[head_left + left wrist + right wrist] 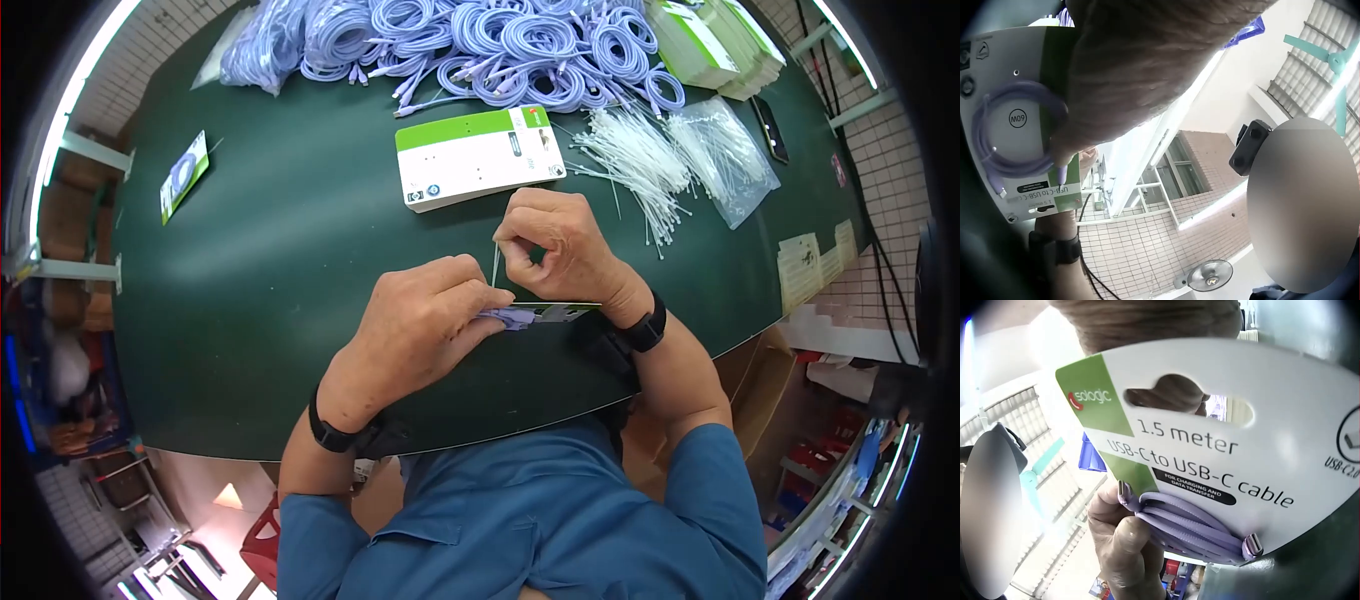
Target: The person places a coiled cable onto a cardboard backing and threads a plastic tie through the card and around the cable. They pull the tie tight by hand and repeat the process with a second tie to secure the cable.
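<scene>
My left hand (415, 312) grips a white and green cable card (1210, 394) at one end, thumb on the coiled purple USB-C cable (1191, 528). The card stands on edge, seen nearly edge-on in the head view. Both metal plugs of the coil show in the right wrist view. Just behind the card, my right hand (565, 245) pinches a thin white cable tie (495, 264) between thumb and fingertips. The tie runs down to the card beside the left fingertips. In the left wrist view the coil (1019, 165) lies against the card's printed face.
Ahead lies a stack of blank-backed cards (480, 160). Loose white cable ties (630, 165) and a plastic bag of ties (725, 165) are to its right. Many coiled purple cables (530, 40) line the back, near more card stacks (695, 45). A carded cable (184, 178) lies left.
</scene>
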